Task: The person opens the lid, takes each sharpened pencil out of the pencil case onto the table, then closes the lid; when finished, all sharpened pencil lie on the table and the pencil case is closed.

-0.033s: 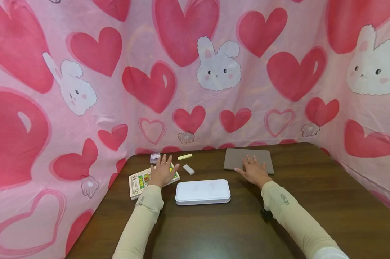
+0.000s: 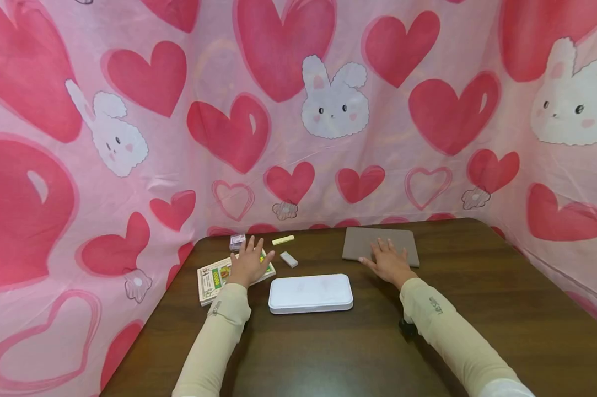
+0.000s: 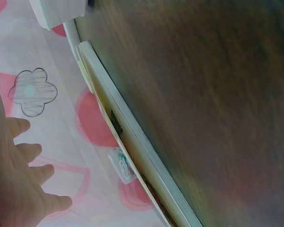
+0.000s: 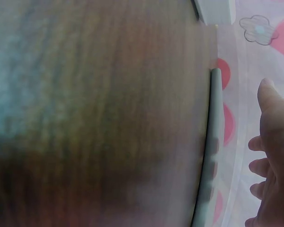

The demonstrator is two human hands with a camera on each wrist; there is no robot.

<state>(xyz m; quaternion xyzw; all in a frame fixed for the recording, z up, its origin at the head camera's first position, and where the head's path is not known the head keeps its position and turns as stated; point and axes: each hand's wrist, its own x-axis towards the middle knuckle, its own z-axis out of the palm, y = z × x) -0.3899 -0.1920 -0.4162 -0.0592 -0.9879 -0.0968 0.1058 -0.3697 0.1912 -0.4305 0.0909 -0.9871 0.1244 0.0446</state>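
On the brown worktop [image 2: 328, 353], walled in by a pink heart curtain [image 2: 288, 110], the right hand [image 2: 388, 261] lies flat with a released grip, fingers straight, on the near edge of a grey pad [image 2: 380, 242] at 1 o'clock. The left hand [image 2: 251, 262] rests just as flat and released on a booklet [image 2: 213, 278] at 10 o'clock. A white case [image 2: 310, 294] sits between the hands; beyond it, near 11 o'clock, lie a yellow strip [image 2: 283, 240], a white eraser [image 2: 289, 259] and a small purple box [image 2: 237, 241].
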